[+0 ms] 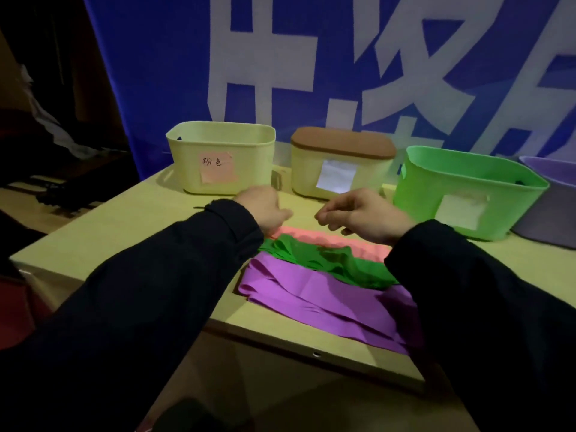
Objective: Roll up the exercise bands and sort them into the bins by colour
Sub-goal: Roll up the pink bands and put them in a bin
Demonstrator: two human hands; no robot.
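Nearest the person, a purple band (pixel 314 299) lay flat and wrinkly on the bench (pixel 131 232), close to the front edge. Behind it sat a green band (pixel 324 260), bunched up and lying partly on top of the purple one. Behind that was a pink band (pixel 327 238), and only a strip of it showed. So there were three bands, one of each colour, all still loose and not rolled. They looked stacked in a little pile so each could be picked off in turn.

Both arms wore dark sleeves and reached out over the pile. The left hand (pixel 265 207) hung above the far left end of the pink band with its fingers curled in. The right hand (pixel 355 213) hung above the pink band too, fingers bent down. It was too blurry to tell if either hand was pinching the band or just about to. It looked as if the pink band would go first.

Farther back stood four bins in a row, likely set there so each colour had a home. A cream bin (pixel 221 163) had a pink note on it. A lidded box (pixel 339 169) had a white label. Then came a green bin (pixel 461 194) and a purple bin (pixel 551 210) at the edge. Behind them hung a blue banner (pixel 162 73)
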